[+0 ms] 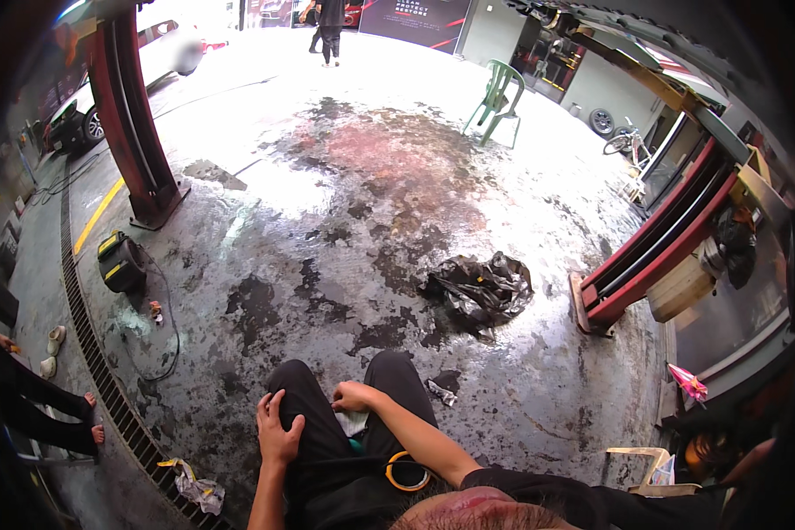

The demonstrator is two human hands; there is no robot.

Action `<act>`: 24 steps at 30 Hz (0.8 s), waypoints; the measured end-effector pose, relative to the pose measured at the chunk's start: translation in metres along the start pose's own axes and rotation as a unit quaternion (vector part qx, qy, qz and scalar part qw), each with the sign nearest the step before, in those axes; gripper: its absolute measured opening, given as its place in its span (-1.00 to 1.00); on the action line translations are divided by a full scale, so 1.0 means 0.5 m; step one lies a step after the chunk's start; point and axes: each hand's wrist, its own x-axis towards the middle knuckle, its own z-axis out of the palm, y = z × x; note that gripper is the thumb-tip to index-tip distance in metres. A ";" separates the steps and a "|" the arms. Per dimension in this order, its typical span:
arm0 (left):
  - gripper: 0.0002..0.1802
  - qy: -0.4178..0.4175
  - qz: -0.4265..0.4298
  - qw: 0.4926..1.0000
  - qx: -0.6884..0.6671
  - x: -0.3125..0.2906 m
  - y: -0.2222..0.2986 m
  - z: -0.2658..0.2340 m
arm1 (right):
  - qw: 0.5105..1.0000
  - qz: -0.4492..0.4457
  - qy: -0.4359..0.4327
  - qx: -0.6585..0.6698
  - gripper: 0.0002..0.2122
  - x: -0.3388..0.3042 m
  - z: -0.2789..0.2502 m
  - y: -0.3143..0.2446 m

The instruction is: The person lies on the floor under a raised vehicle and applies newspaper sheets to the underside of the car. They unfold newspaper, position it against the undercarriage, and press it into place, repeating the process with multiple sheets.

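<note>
My left hand [278, 430] lies on my left thigh with its fingers spread, holding nothing. Between my knees is my right hand [352, 397], its fingers curled inward against my left leg. What it grips, if anything, is hidden. Just below that hand a whitish piece [354, 422] shows between my thighs; its kind is unclear. A round thing with an orange-yellow rim [408, 473] rests by my right hip. My black trousers [314, 415] cover both bent legs.
A crumpled black plastic bag [483, 291] lies ahead on the stained floor. Red lift posts [131, 115] stand either side. A black-yellow device [122, 262] trails a cable. A green chair [499, 97] stands farther off. Another person's legs [53, 411] are at left, near a drain grate [93, 353].
</note>
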 end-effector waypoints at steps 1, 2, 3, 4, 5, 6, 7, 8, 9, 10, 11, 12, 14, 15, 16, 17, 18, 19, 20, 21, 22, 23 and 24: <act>-0.26 0.000 0.001 1.000 -0.003 0.000 0.001 -0.002 | 1.000 -0.004 -0.001 -0.003 -0.67 -0.001 0.000 -0.001; -0.27 -0.005 -0.003 1.000 -0.004 0.000 0.004 -0.002 | 1.000 -0.008 -0.003 -0.001 -0.67 -0.006 -0.002 0.001; -0.27 -0.006 -0.003 1.000 -0.001 0.004 0.001 -0.003 | 1.000 -0.004 0.006 0.003 -0.67 -0.003 0.000 0.001; -0.27 -0.007 -0.003 1.000 0.003 0.006 -0.002 -0.001 | 1.000 0.000 0.015 0.008 -0.66 -0.001 0.002 0.002; -0.27 -0.008 -0.005 1.000 0.006 0.007 -0.004 0.000 | 1.000 0.004 0.023 0.012 -0.66 0.000 0.006 0.003; -0.27 -0.008 -0.004 1.000 0.005 0.009 -0.005 -0.001 | 1.000 0.006 0.026 0.013 -0.67 -0.003 0.003 0.000; -0.27 -0.009 -0.003 1.000 0.003 0.011 -0.006 -0.002 | 0.999 0.009 0.028 0.013 -0.67 -0.005 0.001 -0.004; -0.27 -0.010 -0.003 1.000 0.002 0.012 -0.006 -0.003 | 0.999 0.011 0.029 0.013 -0.67 -0.006 -0.002 -0.008; -0.26 -0.010 -0.004 1.000 0.000 0.011 -0.005 -0.003 | 0.999 0.009 0.029 0.010 -0.67 -0.006 -0.002 -0.008; -0.26 -0.010 -0.004 1.000 -0.002 0.011 -0.003 -0.004 | 1.000 0.007 0.029 0.006 -0.67 -0.005 -0.003 -0.007; -0.26 -0.011 -0.005 1.000 -0.004 0.011 -0.003 -0.004 | 1.000 0.005 0.030 0.003 -0.67 -0.005 -0.003 -0.007; -0.26 -0.009 -0.003 1.000 -0.003 0.010 -0.002 -0.003 | 1.000 0.004 0.027 0.001 -0.67 0.000 0.001 0.000; -0.26 -0.007 0.003 1.000 -0.002 0.009 -0.002 -0.001 | 1.000 0.001 0.022 -0.005 -0.66 0.011 0.009 0.012; -0.26 -0.008 0.002 1.000 -0.002 0.010 -0.004 -0.001 | 1.000 0.005 0.020 -0.002 -0.66 0.009 0.008 0.009; -0.26 -0.009 0.002 1.000 -0.003 0.010 -0.005 0.000 | 1.000 0.010 0.018 0.000 -0.65 0.007 0.007 0.007; -0.26 -0.009 0.002 1.000 -0.004 0.010 -0.007 0.000 | 1.000 0.014 0.017 0.002 -0.65 0.005 0.006 0.004; -0.26 -0.010 0.002 1.000 -0.005 0.010 -0.007 0.000 | 1.000 0.014 0.015 0.005 -0.65 0.005 0.009 0.007; -0.26 -0.011 0.003 1.000 -0.007 0.010 -0.008 0.000 | 1.000 0.013 0.014 0.007 -0.65 0.008 0.010 0.009; -0.26 -0.012 0.004 1.000 -0.009 0.010 -0.009 0.001 | 1.000 0.013 0.013 0.009 -0.64 0.010 0.012 0.012; -0.26 -0.011 0.006 1.000 -0.008 0.010 -0.012 0.001 | 1.000 0.010 0.015 0.007 -0.64 0.013 0.015 0.014; -0.26 -0.011 0.008 1.000 -0.007 0.010 -0.014 0.001 | 1.000 0.007 0.018 0.005 -0.64 0.015 0.018 0.017; -0.26 -0.011 0.011 1.000 -0.006 0.011 -0.016 0.002 | 1.000 0.004 0.021 0.003 -0.65 0.017 0.020 0.020; -0.26 -0.011 0.009 1.000 -0.003 0.011 -0.014 0.002 | 1.000 0.001 0.024 0.000 -0.65 0.019 0.021 0.022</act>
